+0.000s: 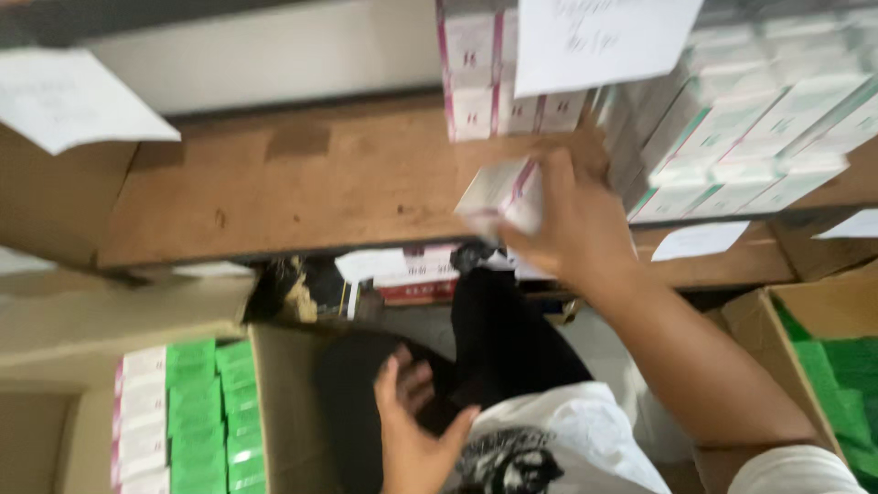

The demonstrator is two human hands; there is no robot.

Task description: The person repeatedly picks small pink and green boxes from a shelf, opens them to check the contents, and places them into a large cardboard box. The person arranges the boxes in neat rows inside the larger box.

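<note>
Right hand (572, 215) reaching up to wooden shelf (302, 183), fingers clamped on small white-and-pink carton (501, 194), blurred. Carton hanging at shelf front edge, just below stacked pink-striped boxes (480, 73). Left hand (416, 430) resting low and spread against my dark trousers, holding nothing. I'm judging risks: grip slipping and carton dropping off edge; knuckles nudging stack or neighbouring green-striped boxes (750, 137), toppling them.

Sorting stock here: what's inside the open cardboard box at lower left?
The cardboard box holds rows of small green packs and white packs with pink edges. Lower layers are covered.
</note>
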